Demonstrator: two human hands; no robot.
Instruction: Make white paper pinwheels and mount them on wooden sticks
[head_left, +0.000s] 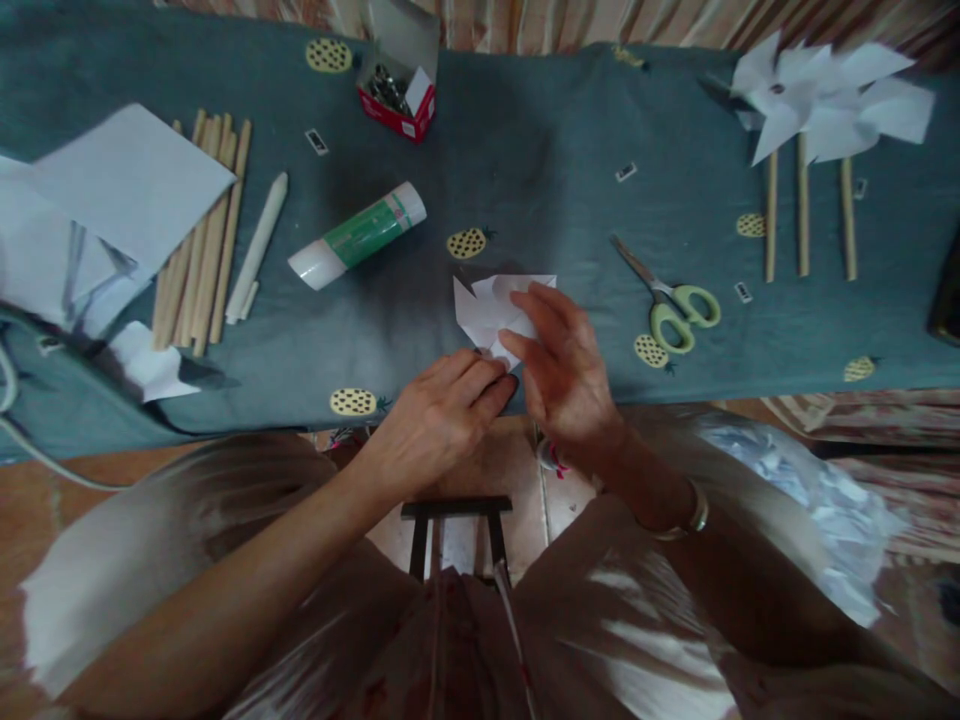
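Note:
A white paper pinwheel head (491,305), with some corners folded inward, lies near the table's front edge between my two hands. My left hand (450,405) pinches its near edge, fingertips pressed together. On the right part of the paper, my right hand (566,365) has its fingers bent, the fingertips touching the folds near the middle. Part of the paper is hidden under the fingers. Scissors with green handles (679,308) lie partly open to the right of my right hand. Beyond my left hand rests a white and green glue stick (367,232).
Several wooden sticks (199,245), a white pen-like stick (259,245) and white paper sheets (139,185) lie at left. A red box (397,105) of small metal pieces stands at the back. Finished-looking pinwheels (802,95) on sticks lie at right. A cable (45,465) hangs at left.

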